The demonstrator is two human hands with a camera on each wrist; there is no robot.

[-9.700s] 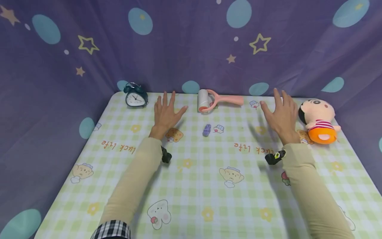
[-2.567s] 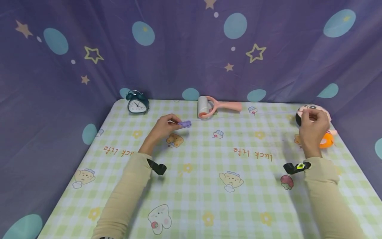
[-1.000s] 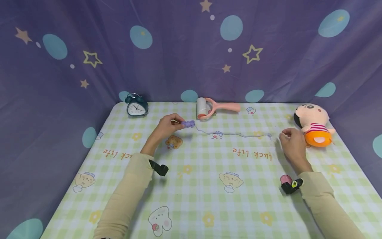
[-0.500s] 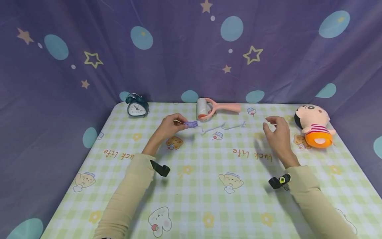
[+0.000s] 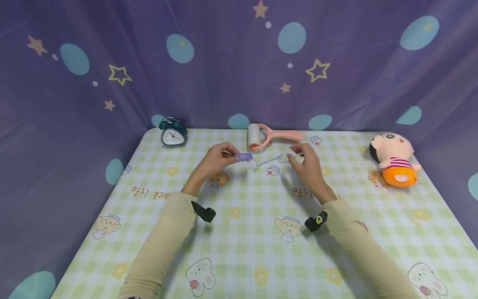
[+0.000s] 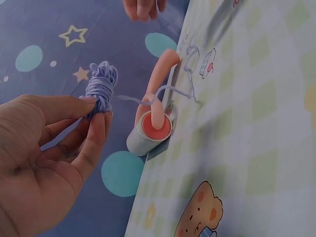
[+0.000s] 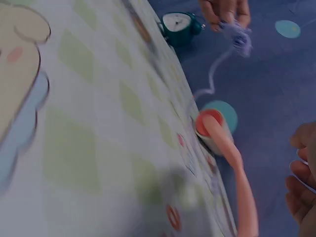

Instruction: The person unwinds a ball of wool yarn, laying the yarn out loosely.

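My left hand (image 5: 219,158) pinches a small wound bundle of lilac yarn (image 6: 101,89) between thumb and fingertips, raised above the table. A loose tail of yarn (image 5: 267,161) trails from the bundle to the right and lies in bends on the tablecloth. My right hand (image 5: 308,164) hovers at the far end of that tail, thumb and fingers apart, with a bit of strand showing between them in the head view. In the right wrist view only part of the right hand (image 7: 305,173) shows at the edge.
A pink-handled lint roller (image 5: 274,135) lies at the table's back edge, just behind the yarn. A teal alarm clock (image 5: 173,133) stands at the back left, and a plush doll (image 5: 396,162) lies at the right. A purple curtain (image 5: 239,62) hangs behind the checked tablecloth (image 5: 231,249).
My left hand took up the yarn bundle from the table. My right hand drew the tail out to the right, let go, and has moved back left; the tail has slackened into bends.
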